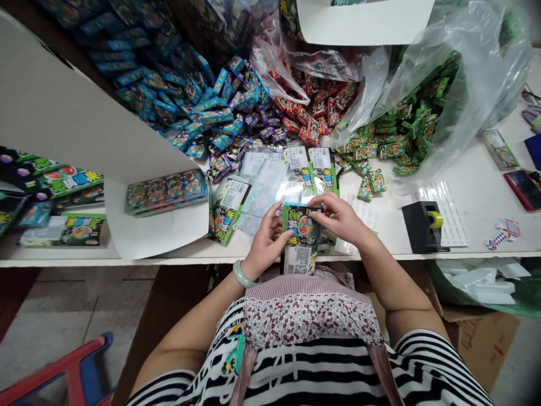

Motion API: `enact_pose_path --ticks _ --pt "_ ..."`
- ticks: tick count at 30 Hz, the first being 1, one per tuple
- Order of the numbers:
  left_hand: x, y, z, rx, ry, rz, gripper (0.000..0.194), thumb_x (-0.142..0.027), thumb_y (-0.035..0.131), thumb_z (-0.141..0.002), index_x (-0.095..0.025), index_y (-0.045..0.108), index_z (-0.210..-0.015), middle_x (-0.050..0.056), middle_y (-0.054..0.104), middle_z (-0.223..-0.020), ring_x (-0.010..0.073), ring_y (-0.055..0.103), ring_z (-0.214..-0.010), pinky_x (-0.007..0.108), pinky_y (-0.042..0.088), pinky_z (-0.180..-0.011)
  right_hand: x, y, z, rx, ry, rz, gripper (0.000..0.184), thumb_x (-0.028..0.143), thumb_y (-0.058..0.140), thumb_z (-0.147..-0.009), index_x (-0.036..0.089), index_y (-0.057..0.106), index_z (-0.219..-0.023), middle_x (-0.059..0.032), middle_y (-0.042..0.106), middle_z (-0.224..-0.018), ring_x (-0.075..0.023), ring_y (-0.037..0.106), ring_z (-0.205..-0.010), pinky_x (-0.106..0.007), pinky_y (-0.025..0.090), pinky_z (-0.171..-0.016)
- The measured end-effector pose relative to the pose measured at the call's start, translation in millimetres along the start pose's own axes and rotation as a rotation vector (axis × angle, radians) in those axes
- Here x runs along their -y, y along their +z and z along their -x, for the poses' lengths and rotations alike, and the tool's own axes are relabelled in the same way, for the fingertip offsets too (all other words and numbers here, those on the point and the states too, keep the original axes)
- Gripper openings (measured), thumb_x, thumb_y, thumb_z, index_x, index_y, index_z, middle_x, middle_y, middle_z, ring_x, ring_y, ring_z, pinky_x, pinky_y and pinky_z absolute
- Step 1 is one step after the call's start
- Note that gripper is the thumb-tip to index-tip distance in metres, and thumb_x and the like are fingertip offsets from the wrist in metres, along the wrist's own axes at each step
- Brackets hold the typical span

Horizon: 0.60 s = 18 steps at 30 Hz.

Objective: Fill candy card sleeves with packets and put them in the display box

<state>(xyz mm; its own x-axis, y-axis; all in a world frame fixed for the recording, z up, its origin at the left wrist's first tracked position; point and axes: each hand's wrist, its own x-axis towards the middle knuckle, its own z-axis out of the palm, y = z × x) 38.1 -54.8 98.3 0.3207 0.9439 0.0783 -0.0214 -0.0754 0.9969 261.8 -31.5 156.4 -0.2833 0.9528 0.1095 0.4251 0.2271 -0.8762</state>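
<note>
A printed packet (pixel 301 237) is being gripped upright over the table edge (pixel 465 255), its left side pinched by the left hand (pixel 265 243) and its top right corner by the right hand (pixel 341 219). Just beyond the grip, clear sleeves (pixel 270 183) are lying flat; well right of it, a tape dispenser (pixel 424 226) is standing.

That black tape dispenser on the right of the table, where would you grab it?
Grip the tape dispenser across its black blocky body, coming down from above. Its flat sides give the fingers purchase, it stands upright and apart from other things, and the yellow roll sits at its right end, best left untouched.
</note>
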Motion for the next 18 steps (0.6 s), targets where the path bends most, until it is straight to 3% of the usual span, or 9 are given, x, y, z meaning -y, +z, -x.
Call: enact_pose_path --ticks 3,7,10,13,15,18 --pt "4 -3.4 5 0.017 0.006 0.062 0.072 -0.031 0.067 -0.091 -0.034 0.030 -0.152 0.008 0.066 -0.125 0.0197 0.068 -0.107 0.036 0.057 -0.094 -2 9 5 0.045 -0.011 -0.026 0.013 0.030 0.062 -0.088 0.025 0.065 -0.100 -0.0028 0.063 -0.095 -0.0156 0.060 -0.087 -0.032 0.051 -0.076" --pt "5 -14.2 4 0.001 0.017 0.053 0.066 -0.031 0.070 -0.089 -0.034 0.041 -0.147 0.008 0.064 -0.130 0.0199 0.066 -0.113 0.036 0.057 -0.098 -12 41 16 -0.287 0.140 -0.327 0.036 0.034 0.069 -0.081 0.028 0.056 -0.114 -0.0023 0.064 -0.103 -0.0126 0.063 -0.078 -0.031 0.054 -0.074" --pt "4 -18.6 1 0.006 0.011 0.024 0.058 -0.032 0.072 -0.086 -0.031 0.050 -0.140 0.007 0.067 -0.125 0.0190 0.067 -0.110 0.034 0.058 -0.094 -16 58 22 -0.407 0.212 -0.433 0.030 0.037 0.069 -0.079 0.026 0.058 -0.104 -0.0011 0.065 -0.095 -0.0138 0.064 -0.078 -0.032 0.055 -0.074" --pt "-1 -18.1 -6 -0.049 0.037 -0.038 0.039 -0.036 0.071 -0.087 -0.025 0.061 -0.123 0.006 0.070 -0.114 0.0182 0.068 -0.103 0.033 0.057 -0.092 -14 56 22 -0.348 0.181 -0.358 0.016 0.036 0.065 -0.083 0.024 0.061 -0.092 -0.0011 0.065 -0.088 -0.0135 0.063 -0.076 -0.032 0.054 -0.073" --pt "-8 -15.6 -12 -0.124 0.083 -0.081 0.020 -0.037 0.067 -0.090 -0.022 0.068 -0.102 0.006 0.073 -0.106 0.0183 0.069 -0.100 0.034 0.056 -0.093 -11 48 18 -0.274 0.128 -0.299 0.013 0.036 0.063 -0.085 0.023 0.060 -0.084 -0.0013 0.063 -0.086 -0.0136 0.061 -0.078 -0.031 0.052 -0.070" --pt "-18 -11.1 -22 -0.190 0.124 -0.065 0.016 -0.034 0.066 -0.090 -0.020 0.066 -0.085 0.005 0.075 -0.097 0.0174 0.071 -0.095 0.034 0.057 -0.090 -10 37 9 -0.197 0.109 -0.351 0.017 0.038 0.064 -0.083 0.023 0.055 -0.082 -0.0014 0.061 -0.088 -0.0145 0.060 -0.084 -0.031 0.051 -0.072"
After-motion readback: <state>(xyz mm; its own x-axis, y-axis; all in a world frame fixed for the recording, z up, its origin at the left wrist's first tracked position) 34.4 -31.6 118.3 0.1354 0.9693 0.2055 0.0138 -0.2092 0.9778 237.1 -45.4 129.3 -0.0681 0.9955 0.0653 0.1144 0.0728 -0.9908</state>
